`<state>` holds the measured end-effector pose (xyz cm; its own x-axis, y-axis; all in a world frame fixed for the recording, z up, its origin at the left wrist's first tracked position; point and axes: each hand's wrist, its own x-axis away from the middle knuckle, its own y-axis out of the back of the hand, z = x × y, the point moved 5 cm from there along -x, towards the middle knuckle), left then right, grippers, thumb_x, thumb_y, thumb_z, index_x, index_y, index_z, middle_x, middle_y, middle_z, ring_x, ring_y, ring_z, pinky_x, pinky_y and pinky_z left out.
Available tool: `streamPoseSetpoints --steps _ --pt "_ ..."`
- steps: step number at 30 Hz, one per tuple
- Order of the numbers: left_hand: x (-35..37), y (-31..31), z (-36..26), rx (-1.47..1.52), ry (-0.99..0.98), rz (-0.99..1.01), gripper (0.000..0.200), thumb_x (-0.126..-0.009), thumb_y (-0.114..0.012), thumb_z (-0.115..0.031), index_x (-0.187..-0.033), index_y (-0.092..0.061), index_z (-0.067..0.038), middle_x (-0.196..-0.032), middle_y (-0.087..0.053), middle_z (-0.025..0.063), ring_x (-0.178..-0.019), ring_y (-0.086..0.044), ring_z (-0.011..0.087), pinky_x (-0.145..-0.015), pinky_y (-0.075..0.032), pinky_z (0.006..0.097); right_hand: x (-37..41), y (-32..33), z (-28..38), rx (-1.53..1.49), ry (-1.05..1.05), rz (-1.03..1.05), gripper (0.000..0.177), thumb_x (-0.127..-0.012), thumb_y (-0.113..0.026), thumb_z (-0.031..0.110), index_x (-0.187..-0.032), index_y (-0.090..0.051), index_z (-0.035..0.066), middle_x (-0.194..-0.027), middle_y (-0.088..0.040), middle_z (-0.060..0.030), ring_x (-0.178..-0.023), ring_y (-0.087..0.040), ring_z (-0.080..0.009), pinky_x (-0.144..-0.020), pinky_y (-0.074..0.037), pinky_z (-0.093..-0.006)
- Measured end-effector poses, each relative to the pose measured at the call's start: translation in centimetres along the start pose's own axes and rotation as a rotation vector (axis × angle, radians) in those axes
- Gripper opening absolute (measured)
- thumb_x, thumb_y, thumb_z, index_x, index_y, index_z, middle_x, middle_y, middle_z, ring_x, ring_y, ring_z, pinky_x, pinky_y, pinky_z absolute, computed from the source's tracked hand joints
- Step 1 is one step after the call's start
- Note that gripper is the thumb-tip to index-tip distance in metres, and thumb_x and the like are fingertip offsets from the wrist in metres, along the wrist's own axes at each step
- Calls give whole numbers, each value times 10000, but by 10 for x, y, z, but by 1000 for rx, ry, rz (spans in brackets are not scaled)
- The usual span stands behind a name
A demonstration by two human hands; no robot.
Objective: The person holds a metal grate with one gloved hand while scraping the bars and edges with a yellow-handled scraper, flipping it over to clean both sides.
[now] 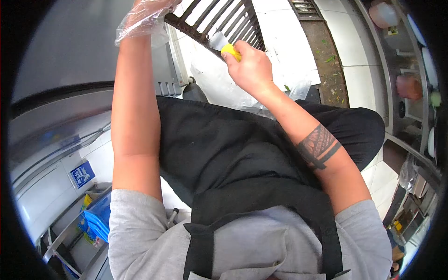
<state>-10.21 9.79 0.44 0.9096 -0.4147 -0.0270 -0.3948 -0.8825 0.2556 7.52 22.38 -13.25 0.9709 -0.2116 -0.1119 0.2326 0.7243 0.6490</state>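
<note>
My left hand [149, 16], in a loose clear plastic glove, is at the top edge of the view, closed at the corner of a dark slatted drain grate [205, 21]. Its fingertips are partly out of view. The grate is tilted and looks dirty along its edge bar. In my bare right hand [252, 67] is a scraper with a yellow handle [230, 52], the fingers wrapped round it. The scraper's flat metal blade [218, 41] meets the near edge bar of the grate. Beneath lies a white plastic sheet [219, 84] on the floor.
An open floor drain channel [326, 60] with dirt and green leaf bits runs at the right, another grate [305, 8] at its far end. A grey metal appliance [70, 51] stands close on the left. Metal shelving [385, 70] with containers is on the right.
</note>
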Motion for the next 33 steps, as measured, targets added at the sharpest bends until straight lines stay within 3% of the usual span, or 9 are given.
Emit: streamPoseSetpoints --steps 5,21,24,28,30,31,33 --pt "-5 -5 -2 92 44 41 237 -935 -784 -201 -760 -626 -211 -606 -470 -133 -483 -387 10 -431 -242 232 7 -16 -20 -193 41 -114 286 -940 -723 327 -894 -617 65 -790 -679 -159 -776 -697 -391 -686 -544 -485" --pt "-4 -10 -7 54 6 38 228 -921 -795 -195 -762 -632 -206 -617 -486 -133 -486 -399 16 -430 -251 228 3 -47 -34 -459 23 -269 293 -899 -812 313 -919 -656 66 -779 -693 -153 -735 -719 -350 -659 -560 -415" --pt "2 -9 -8 113 45 27 225 -917 -800 -190 -762 -638 -204 -623 -493 -132 -500 -407 14 -443 -259 224 7 -56 -36 -524 -37 -189 266 -946 -806 246 -912 -652 32 -741 -659 -35 -658 -605 -109 -638 -512 -299" --pt "2 -8 -10 43 50 -17 223 -920 -800 -206 -764 -642 -199 -629 -493 -130 -513 -411 17 -450 -268 226 12 -66 -36 -657 -117 -151 296 -934 -799 295 -923 -640 46 -734 -669 -75 -637 -647 -183 -631 -522 -340" --pt "3 -9 -10 24 63 -18 223 -921 -800 -213 -765 -642 -197 -631 -494 -127 -519 -413 18 -455 -271 226 14 -68 -32 -867 -241 -68 273 -974 -764 258 -911 -620 35 -705 -633 -23 -613 -561 -98 -586 -472 -301" --pt "3 -10 -11 18 61 -17 231 -922 -799 -223 -757 -639 -197 -632 -498 -125 -523 -413 19 -459 -271 228 17 -66 -27 -865 -240 -66 273 -974 -764 258 -911 -620 35 -705 -633 -23 -613 -561 -98 -586 -472 -301" --pt "3 -9 -9 16 54 -19 241 -923 -798 -233 -748 -636 -198 -632 -501 -122 -528 -414 21 -464 -270 229 25 -68 -22 -970 -377 -37 272 -1024 -715 273 -920 -576 62 -685 -594 -17 -495 -474 -55 -445 -367 -255"
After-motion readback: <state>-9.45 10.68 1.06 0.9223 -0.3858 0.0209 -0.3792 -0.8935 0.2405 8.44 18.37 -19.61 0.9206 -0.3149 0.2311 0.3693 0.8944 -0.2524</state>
